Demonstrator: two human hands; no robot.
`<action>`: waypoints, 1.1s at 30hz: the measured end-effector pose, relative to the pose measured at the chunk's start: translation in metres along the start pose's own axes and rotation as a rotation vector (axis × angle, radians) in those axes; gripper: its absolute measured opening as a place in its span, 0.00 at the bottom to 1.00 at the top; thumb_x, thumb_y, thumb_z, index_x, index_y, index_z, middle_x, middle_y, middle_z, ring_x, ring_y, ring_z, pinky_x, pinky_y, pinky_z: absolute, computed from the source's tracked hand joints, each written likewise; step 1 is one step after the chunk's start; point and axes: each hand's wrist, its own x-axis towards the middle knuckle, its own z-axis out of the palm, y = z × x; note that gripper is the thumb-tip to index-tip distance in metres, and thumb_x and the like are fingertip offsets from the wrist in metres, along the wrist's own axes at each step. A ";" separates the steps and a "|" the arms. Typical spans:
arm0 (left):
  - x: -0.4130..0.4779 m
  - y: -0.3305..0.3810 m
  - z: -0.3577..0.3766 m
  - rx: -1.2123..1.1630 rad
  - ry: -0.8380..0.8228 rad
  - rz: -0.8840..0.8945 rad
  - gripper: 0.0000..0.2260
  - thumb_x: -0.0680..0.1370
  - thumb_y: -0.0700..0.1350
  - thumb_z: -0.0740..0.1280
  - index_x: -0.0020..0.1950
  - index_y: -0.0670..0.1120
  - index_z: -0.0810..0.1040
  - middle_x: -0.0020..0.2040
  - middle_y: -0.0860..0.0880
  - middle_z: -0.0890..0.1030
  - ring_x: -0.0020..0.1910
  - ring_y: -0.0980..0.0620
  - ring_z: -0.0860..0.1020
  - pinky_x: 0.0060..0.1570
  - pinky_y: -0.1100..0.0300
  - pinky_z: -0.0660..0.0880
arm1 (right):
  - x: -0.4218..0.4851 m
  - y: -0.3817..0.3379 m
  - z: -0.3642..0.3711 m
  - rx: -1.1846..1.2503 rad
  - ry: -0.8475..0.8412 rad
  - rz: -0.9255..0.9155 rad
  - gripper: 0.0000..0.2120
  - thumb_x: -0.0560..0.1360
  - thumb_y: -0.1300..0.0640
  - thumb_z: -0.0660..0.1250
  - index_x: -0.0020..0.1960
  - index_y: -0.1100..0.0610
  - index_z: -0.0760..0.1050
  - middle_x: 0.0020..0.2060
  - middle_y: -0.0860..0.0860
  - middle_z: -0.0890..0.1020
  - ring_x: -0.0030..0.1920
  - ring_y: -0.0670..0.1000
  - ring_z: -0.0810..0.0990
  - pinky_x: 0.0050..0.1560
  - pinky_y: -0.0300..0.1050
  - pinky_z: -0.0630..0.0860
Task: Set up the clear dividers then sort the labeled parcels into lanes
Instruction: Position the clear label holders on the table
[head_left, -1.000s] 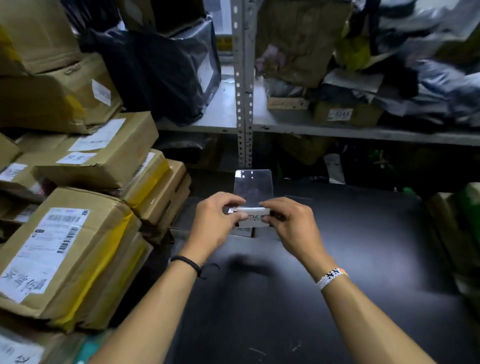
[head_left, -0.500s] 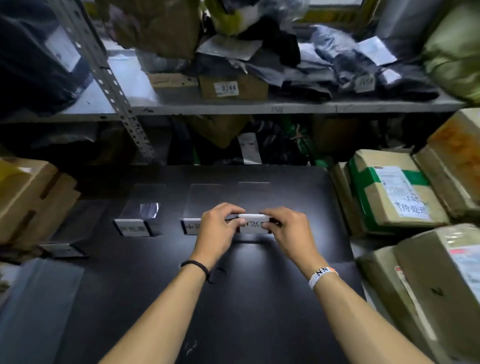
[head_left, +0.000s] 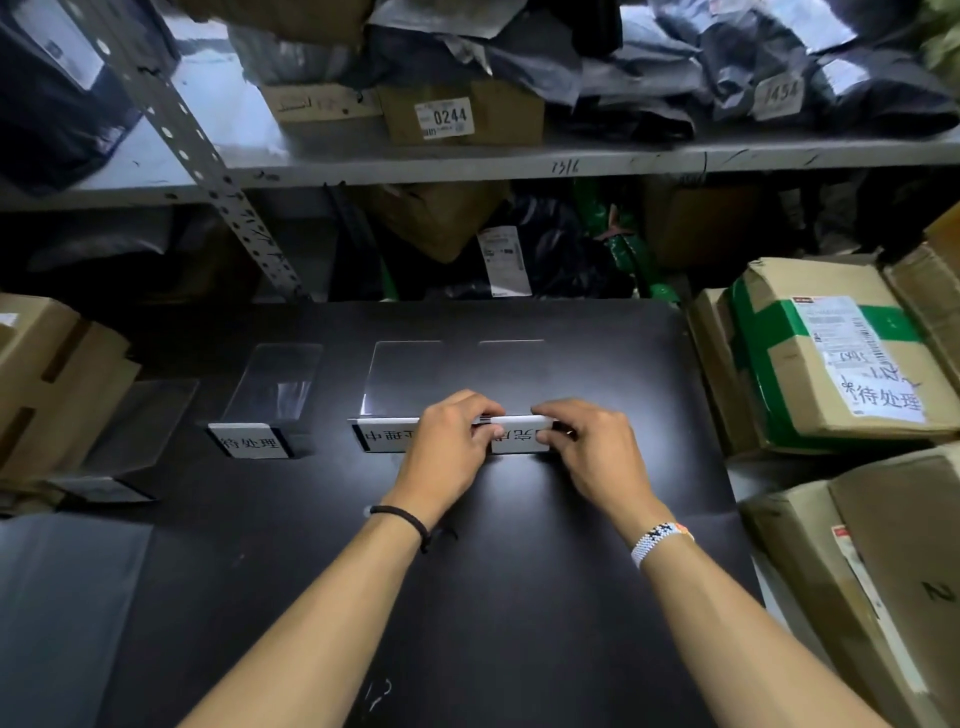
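Observation:
Three clear dividers with white labelled bases stand in a row on the black table (head_left: 467, 597). The left divider (head_left: 260, 415) stands alone. The middle divider (head_left: 400, 384) stands beside my left hand (head_left: 449, 447). The right divider (head_left: 511, 371) has its white label base (head_left: 519, 441) pinched from both ends: my left hand holds the left end and my right hand (head_left: 592, 447) holds the right end. Another clear divider (head_left: 130, 436) lies at the table's left edge. Labelled cardboard parcels sit at the right (head_left: 826, 358) and left (head_left: 47, 384).
A metal shelf (head_left: 519, 166) crowded with boxes and dark bags runs across the back, with a perforated upright (head_left: 208, 171) at the left. More parcels (head_left: 883, 597) are stacked at the near right. A grey plastic bag (head_left: 62, 613) lies at the near left.
The view swung from the left parcel stack to the table's middle. Both hands carried the divider right and set it down next to the two standing dividers, still pinching its base.

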 end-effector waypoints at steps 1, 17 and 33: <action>0.000 0.001 0.001 0.000 0.001 0.006 0.06 0.73 0.38 0.76 0.49 0.44 0.85 0.46 0.49 0.83 0.45 0.52 0.79 0.47 0.75 0.66 | 0.000 0.001 -0.002 -0.001 0.000 0.003 0.13 0.72 0.65 0.76 0.55 0.55 0.86 0.52 0.50 0.87 0.49 0.52 0.84 0.51 0.32 0.70; 0.002 0.011 0.005 0.001 -0.019 0.021 0.06 0.74 0.40 0.75 0.51 0.45 0.85 0.47 0.49 0.83 0.46 0.51 0.79 0.48 0.66 0.70 | -0.006 0.006 -0.011 -0.023 -0.019 0.033 0.14 0.74 0.61 0.76 0.58 0.55 0.85 0.54 0.50 0.86 0.50 0.52 0.83 0.51 0.31 0.68; -0.017 0.015 -0.043 0.055 -0.046 0.142 0.18 0.75 0.43 0.74 0.65 0.45 0.80 0.61 0.49 0.79 0.61 0.50 0.75 0.63 0.67 0.65 | -0.014 -0.051 -0.032 -0.464 0.086 -0.062 0.28 0.68 0.39 0.78 0.66 0.42 0.79 0.60 0.43 0.84 0.55 0.55 0.81 0.48 0.51 0.69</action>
